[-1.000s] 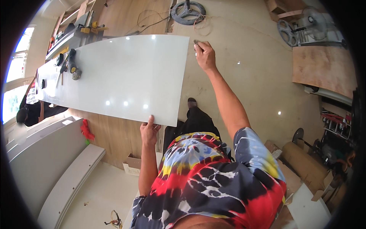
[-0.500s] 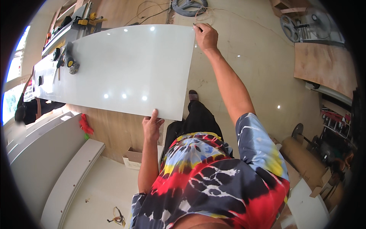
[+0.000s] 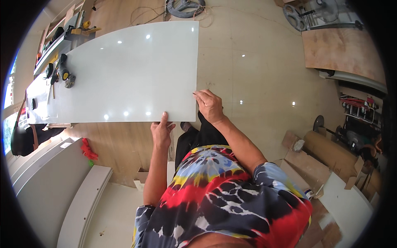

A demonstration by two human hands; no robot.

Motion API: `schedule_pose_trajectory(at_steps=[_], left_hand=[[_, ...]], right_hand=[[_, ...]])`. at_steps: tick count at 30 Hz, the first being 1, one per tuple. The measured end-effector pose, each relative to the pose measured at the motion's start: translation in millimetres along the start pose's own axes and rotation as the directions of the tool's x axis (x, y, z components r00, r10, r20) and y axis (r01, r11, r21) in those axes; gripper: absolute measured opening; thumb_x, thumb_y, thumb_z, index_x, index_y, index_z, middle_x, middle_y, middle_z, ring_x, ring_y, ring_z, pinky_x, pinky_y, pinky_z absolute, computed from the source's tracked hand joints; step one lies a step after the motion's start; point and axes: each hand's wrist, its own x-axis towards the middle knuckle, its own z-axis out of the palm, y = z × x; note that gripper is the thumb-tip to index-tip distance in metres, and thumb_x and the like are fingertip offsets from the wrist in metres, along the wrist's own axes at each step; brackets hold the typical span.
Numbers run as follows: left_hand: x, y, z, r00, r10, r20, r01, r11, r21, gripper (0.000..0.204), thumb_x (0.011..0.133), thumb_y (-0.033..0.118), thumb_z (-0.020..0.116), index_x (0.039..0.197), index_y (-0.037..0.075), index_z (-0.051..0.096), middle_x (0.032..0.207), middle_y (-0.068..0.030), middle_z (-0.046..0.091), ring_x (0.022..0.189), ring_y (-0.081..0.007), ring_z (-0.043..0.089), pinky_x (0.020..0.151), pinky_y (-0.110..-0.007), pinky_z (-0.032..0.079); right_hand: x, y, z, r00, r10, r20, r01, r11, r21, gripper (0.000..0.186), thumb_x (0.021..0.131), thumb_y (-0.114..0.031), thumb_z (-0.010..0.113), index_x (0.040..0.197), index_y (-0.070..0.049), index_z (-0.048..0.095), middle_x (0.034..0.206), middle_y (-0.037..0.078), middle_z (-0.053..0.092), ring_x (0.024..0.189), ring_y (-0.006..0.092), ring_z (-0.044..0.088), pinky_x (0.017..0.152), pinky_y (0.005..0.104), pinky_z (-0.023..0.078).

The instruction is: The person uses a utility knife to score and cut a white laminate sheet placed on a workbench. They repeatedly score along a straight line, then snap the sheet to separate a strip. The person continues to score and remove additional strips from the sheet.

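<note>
A long white glossy panel (image 3: 132,74) stretches away to the left in front of me. My left hand (image 3: 161,133) grips its near long edge close to the right corner, thumb on top and fingers underneath. At the panel's right short edge, my right hand (image 3: 210,106) is closed in a pinch. A small dark bit shows at its fingertips, too little to name. Toward the panel's far left lie a cordless drill (image 3: 63,68) and a tape measure (image 3: 70,81), with a small black item (image 3: 33,103) beyond them.
Another person (image 3: 25,138) in dark clothes is at the panel's left end. White boards (image 3: 84,206) lie at lower left near a red cloth-like item (image 3: 88,149). A grey wheel (image 3: 185,7) and cables are at the top. Cardboard (image 3: 308,165) and a wood-topped bench (image 3: 345,49) stand right.
My right hand has come down the panel's right edge from the far corner toward me. The left hand keeps its grip near the front corner. The view has shifted and turned slightly.
</note>
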Motion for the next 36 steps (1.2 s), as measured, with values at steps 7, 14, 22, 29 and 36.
schedule_pose_trajectory(at_steps=[7,14,22,29,36], left_hand=[[-0.5,0.1,0.6,0.999,-0.005,-0.044,0.005,1.0,0.02,0.042,0.096,0.033,0.076,0.122,0.004,0.061,0.105,-0.0055,0.069,0.088,-0.0167,0.068,0.07,-0.032,0.057],[-2.6,-3.3,0.5,0.999,0.026,-0.023,-0.026,1.0,0.007,0.032,0.099,0.031,0.073,0.119,0.008,0.062,0.104,-0.0033,0.071,0.09,-0.0167,0.07,0.072,-0.031,0.057],[5.9,-7.2,-2.9,0.998,0.066,0.015,-0.066,0.998,0.003,0.038,0.097,0.032,0.075,0.121,0.005,0.06,0.106,-0.0054,0.07,0.091,-0.0186,0.069,0.071,-0.032,0.056],[6.1,-5.6,-2.2,0.999,0.05,0.006,-0.05,0.998,0.035,0.04,0.097,0.032,0.075,0.121,0.004,0.059,0.108,-0.0065,0.069,0.09,-0.0194,0.068,0.071,-0.033,0.057],[2.6,-5.6,0.3,0.998,0.056,-0.018,-0.056,0.998,0.013,0.035,0.097,0.031,0.075,0.117,0.005,0.062,0.103,-0.0051,0.07,0.085,-0.0165,0.068,0.069,-0.032,0.057]], right_hand=[[159.6,66.3,14.9,0.998,0.01,-0.056,-0.019,0.988,-0.151,0.018,0.096,-0.022,0.069,0.103,-0.007,0.075,0.095,0.015,0.072,0.085,0.038,0.069,0.075,0.0451,0.056],[261.6,101.4,16.6,0.989,-0.138,-0.054,0.117,0.95,-0.289,0.018,0.094,-0.027,0.07,0.097,-0.011,0.076,0.095,0.01,0.073,0.088,0.0341,0.07,0.076,0.0432,0.055],[143.9,60.9,13.3,0.998,-0.011,0.064,0.031,0.944,-0.328,0.017,0.097,-0.025,0.064,0.099,-0.01,0.072,0.097,0.014,0.069,0.085,0.037,0.069,0.071,0.0482,0.055],[-62.0,-24.6,-3.6,0.998,-0.06,0.028,0.06,0.998,-0.033,0.012,0.088,-0.001,0.072,0.1,-0.003,0.074,0.092,0.012,0.071,0.08,0.0315,0.071,0.069,0.0391,0.058],[102.8,51.1,15.1,0.995,-0.065,-0.079,0.055,0.99,-0.128,0.013,0.094,-0.017,0.07,0.101,-0.007,0.074,0.093,0.015,0.071,0.081,0.037,0.069,0.07,0.044,0.057]])
